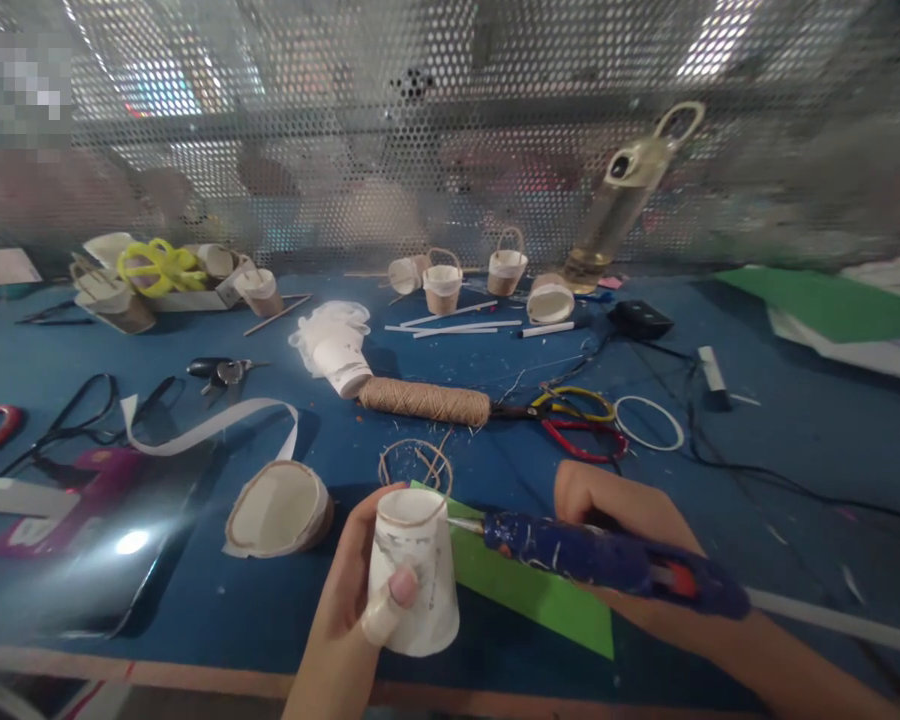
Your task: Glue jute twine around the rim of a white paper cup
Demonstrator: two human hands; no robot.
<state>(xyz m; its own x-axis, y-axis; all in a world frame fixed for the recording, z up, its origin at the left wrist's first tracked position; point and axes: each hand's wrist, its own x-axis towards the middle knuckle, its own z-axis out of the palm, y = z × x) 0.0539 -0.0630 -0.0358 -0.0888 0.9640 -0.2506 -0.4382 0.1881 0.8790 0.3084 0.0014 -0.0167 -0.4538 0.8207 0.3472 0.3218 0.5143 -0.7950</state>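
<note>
**Glue gun tip at the cup's top edge**

Near the front edge of the worktop (720, 470), the left hand (352, 610) wraps a paper cup (420, 570), thumb pressed on its side, base up so the twine-ringed edge faces the nozzle. The right hand (615, 520) grips the glue gun (592, 555) closed, tip touching that edge. Green paper (540, 595) lies beneath, likely catching drips.

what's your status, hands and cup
Grips: left hand on paper cup, right hand on glue gun. Nozzle at cup's top edge. Nothing blocking; green paper beneath, twine spool and scissors beyond.
</note>
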